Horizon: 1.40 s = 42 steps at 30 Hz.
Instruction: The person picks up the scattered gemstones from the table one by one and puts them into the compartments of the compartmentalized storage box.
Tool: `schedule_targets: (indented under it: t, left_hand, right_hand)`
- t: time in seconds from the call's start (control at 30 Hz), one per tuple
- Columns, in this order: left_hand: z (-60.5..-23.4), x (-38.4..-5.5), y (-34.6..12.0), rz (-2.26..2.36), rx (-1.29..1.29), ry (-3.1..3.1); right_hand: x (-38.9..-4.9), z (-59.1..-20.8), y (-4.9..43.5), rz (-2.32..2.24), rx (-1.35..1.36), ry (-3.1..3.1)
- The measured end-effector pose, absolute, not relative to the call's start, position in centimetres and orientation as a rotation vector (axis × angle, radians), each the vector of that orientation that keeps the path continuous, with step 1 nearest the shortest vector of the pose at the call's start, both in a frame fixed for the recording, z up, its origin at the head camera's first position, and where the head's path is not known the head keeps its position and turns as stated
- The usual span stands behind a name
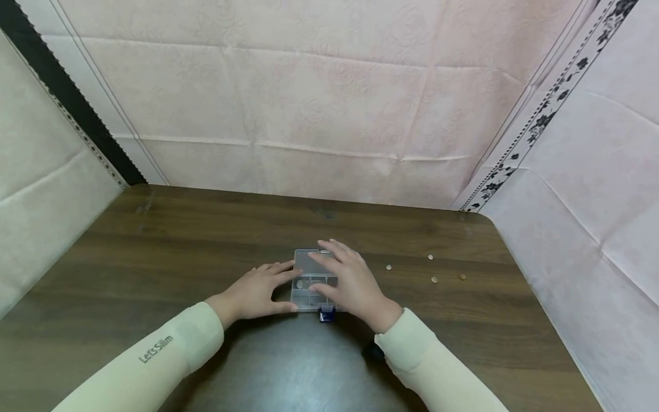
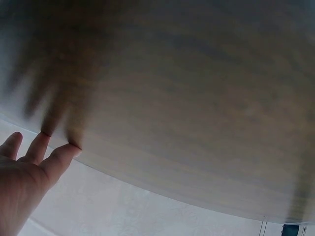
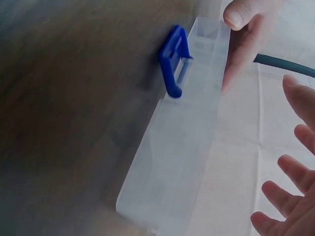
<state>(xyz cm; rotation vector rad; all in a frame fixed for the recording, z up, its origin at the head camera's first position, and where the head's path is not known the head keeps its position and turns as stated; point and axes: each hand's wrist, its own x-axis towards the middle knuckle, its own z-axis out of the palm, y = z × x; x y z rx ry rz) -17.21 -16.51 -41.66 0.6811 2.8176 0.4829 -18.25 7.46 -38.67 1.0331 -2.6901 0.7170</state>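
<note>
A clear plastic compartment box (image 1: 304, 262) lies on the table between my hands, with a blue latch (image 1: 326, 315) sticking out from its front edge. The latch (image 3: 170, 73) hangs out from the box wall (image 3: 172, 142) in the right wrist view. One small round piece (image 1: 300, 284) shows in a left compartment. My left hand (image 1: 257, 290) rests against the box's left side, fingers extended, thumb by the front corner. My right hand (image 1: 352, 280) hovers over the box's right part with fingers spread, holding nothing visible. It hides several compartments.
Several small pale round pieces, including one small disc (image 1: 435, 280), lie on the brown wooden table (image 1: 206, 229) right of the box. Pale cloth (image 1: 309, 103) hangs behind the table and along both sides. A dark object (image 1: 373, 352) sits by the right wrist.
</note>
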Motion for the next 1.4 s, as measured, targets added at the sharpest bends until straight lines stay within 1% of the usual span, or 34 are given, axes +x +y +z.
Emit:
schedule_targets:
  t: [0.57,1.4]
  left_hand:
    - [-41.6,-17.1,-16.3,0.493,0.660,2.821]
    - [-42.0,-17.2,-16.6,0.499,0.697,2.825]
  right_hand:
    - [-18.4,-38.4,10.8,0.742,0.917,-2.633]
    - [-19.1,-39.6,16.0,0.839,0.695,-2.629]
